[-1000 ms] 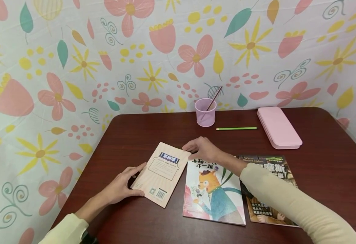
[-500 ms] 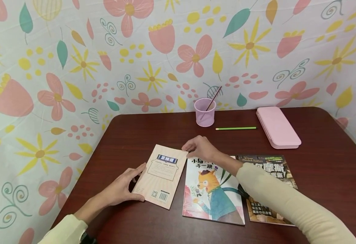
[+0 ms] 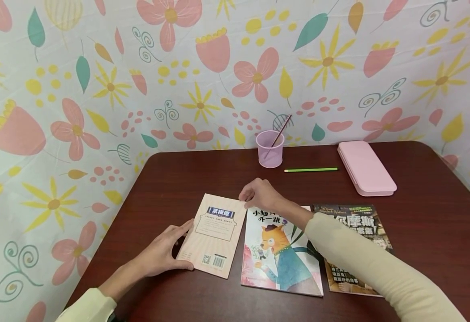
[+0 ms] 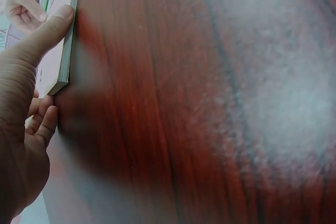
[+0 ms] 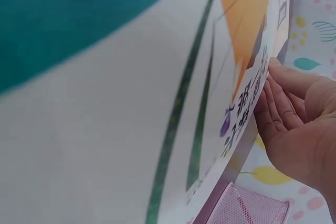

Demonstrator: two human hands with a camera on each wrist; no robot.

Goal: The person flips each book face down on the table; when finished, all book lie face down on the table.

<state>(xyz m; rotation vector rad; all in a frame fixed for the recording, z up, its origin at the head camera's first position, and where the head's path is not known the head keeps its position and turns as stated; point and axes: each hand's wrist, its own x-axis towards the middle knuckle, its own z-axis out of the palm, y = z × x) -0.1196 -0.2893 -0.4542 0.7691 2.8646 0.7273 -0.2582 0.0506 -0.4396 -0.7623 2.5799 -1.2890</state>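
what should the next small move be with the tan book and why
Probably swing the near end of the tan book slightly right, toward the cat book. The gap between them widens at that end, so they look out of line, and the left hand holds the tan book's near left corner while the right hand touches its far right corner.

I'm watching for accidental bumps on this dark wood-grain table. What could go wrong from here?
The right hand, at a corner of the cream paperback book, is close to the white picture book with an orange cat, so it might snag that cover. In the head view, the cream fabric right sleeve crosses the dark illustrated book and could nudge it. The thin green pencil lies loose and might roll if bumped.
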